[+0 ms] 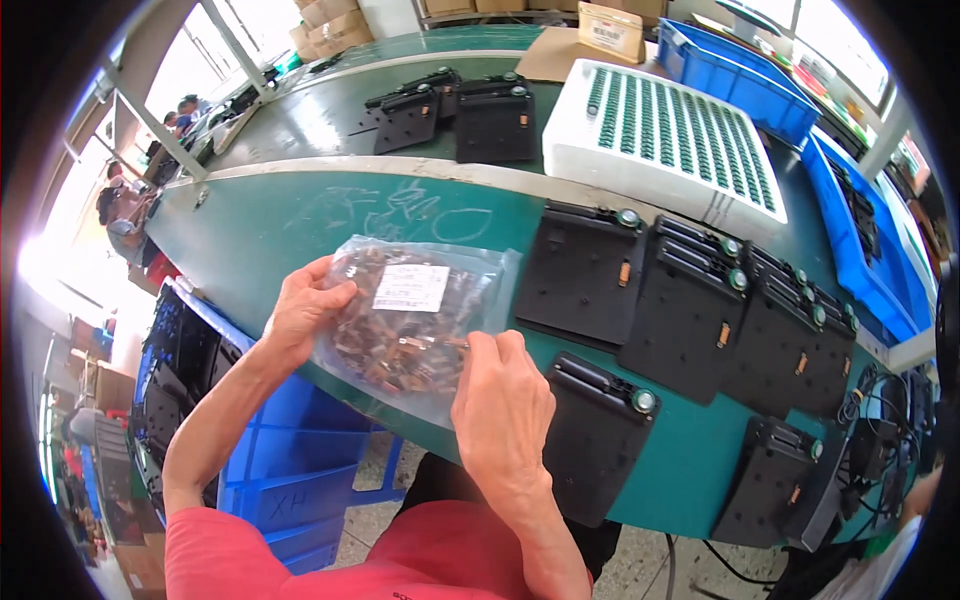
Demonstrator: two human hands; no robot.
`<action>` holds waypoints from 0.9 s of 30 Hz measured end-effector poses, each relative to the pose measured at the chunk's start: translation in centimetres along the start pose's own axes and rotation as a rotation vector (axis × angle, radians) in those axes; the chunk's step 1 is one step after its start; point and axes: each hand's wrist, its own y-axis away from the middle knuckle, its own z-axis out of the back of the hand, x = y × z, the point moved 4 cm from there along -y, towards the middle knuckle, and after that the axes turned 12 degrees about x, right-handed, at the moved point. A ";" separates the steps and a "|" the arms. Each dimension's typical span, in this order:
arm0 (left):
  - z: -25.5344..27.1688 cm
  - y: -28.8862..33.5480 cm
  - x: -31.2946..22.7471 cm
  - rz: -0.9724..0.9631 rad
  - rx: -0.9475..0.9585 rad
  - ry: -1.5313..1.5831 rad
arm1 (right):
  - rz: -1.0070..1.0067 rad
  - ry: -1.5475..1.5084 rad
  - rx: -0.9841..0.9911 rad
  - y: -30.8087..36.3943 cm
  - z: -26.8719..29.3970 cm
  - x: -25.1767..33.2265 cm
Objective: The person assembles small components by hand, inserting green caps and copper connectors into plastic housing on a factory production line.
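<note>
A clear plastic bag (440, 352) full of small copper-coloured parts, with a white label on its upper side, is held between my hands over the near edge of the green table. My left hand (306, 305) grips the bag's left side, thumb on top and fingers beneath. At its right side my right hand (503, 395) is closed on the plastic, the fingers bent and partly hidden. Just right of the bag lie black flat panels (580, 272), each with a round silver-green part and a small copper-coloured piece. Another such panel (597, 435) lies beside my right hand.
A white foam tray (560, 150) holding rows of green round parts stands at the back right, near blue bins (735, 75). More black panels (495, 120) lie at the back. Black cables (880, 400) tangle at the right edge. A blue crate (290, 500) stands below left.
</note>
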 end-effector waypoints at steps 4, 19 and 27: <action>0.5 0.5 -0.1 0.029 0.004 0.043 | -0.063 0.006 0.060 -0.5 -0.9 1.0; 0.4 1.0 0.0 -0.093 0.018 0.205 | 0.124 -0.013 0.036 -2.0 -2.1 1.6; 0.3 0.8 0.2 -0.099 0.016 0.202 | 0.154 -0.035 0.136 -1.7 -2.3 2.0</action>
